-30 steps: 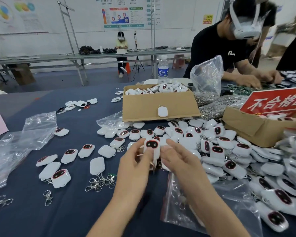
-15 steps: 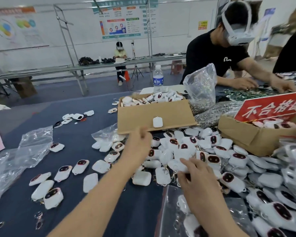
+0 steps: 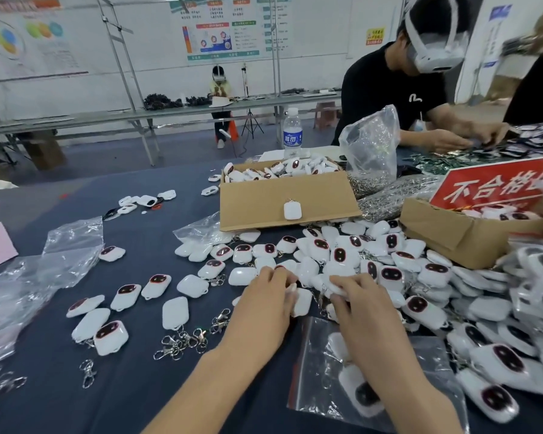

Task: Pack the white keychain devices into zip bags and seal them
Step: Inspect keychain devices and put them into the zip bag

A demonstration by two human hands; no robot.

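Many white keychain devices (image 3: 339,258) with dark red-rimmed faces lie heaped on the dark blue table (image 3: 132,396). My left hand (image 3: 265,303) curls its fingers over white devices at the near edge of the heap. My right hand (image 3: 355,296) pinches a white device (image 3: 337,288) just to the right of the left one. Below my right forearm lies a clear zip bag (image 3: 370,383) with a few devices inside, its mouth toward my hands. What my left fingers hold is partly hidden.
An open cardboard box (image 3: 287,200) full of devices stands behind the heap, a second box (image 3: 461,233) with a red sign (image 3: 496,186) to the right. Loose metal clasps (image 3: 182,339) and empty plastic bags (image 3: 29,283) lie left. A person in black works across the table.
My left hand pulled back from the far side of the heap to beside my right hand. My right hand moved up from the bag onto a device at the heap's near edge.
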